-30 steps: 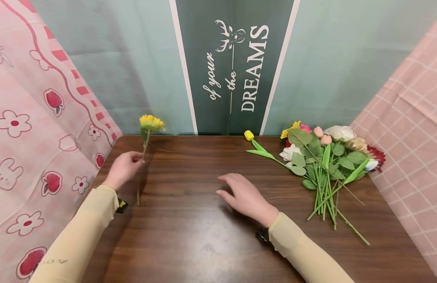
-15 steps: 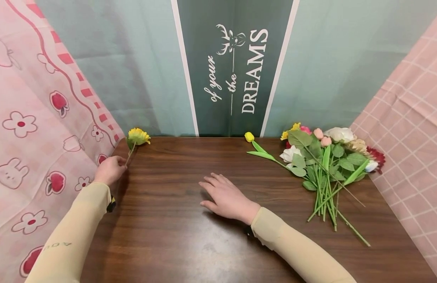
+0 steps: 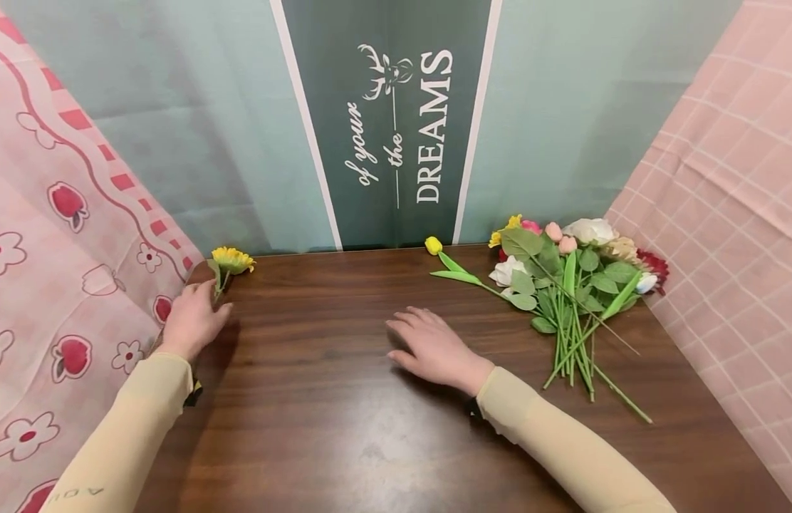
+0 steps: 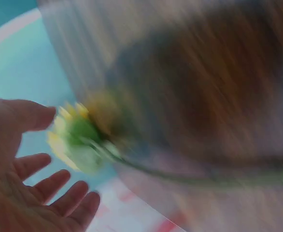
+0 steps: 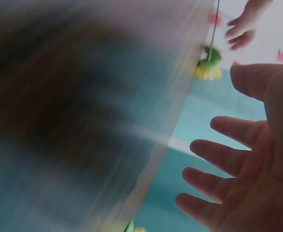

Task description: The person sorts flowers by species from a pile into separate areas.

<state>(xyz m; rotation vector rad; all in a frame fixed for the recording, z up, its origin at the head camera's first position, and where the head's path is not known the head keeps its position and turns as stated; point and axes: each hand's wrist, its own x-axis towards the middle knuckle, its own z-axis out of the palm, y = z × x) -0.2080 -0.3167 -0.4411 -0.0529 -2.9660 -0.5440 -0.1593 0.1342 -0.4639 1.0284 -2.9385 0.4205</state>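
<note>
A yellow artificial flower (image 3: 232,261) with a green stem lies at the table's far left corner. Over its stem is my left hand (image 3: 192,320), which hides most of the stem in the head view. In the left wrist view the fingers (image 4: 64,183) are spread and relaxed, with a gap between them and the flower head (image 4: 81,137); the stem runs off to the right. My right hand (image 3: 437,349) hovers low over the middle of the table, palm down and holding nothing. Its fingers (image 5: 219,152) are loosely spread in the right wrist view.
A pile of mixed artificial flowers (image 3: 569,285) lies at the back right, stems toward the front. Beside it a yellow tulip (image 3: 433,246) points left. Fabric curtains border the brown wooden table (image 3: 319,427) on the left, back and right.
My left hand carried the yellow flower left and down to the table, then let go of its stem. The right hand moved slightly left, then back. The head view shifted a little.
</note>
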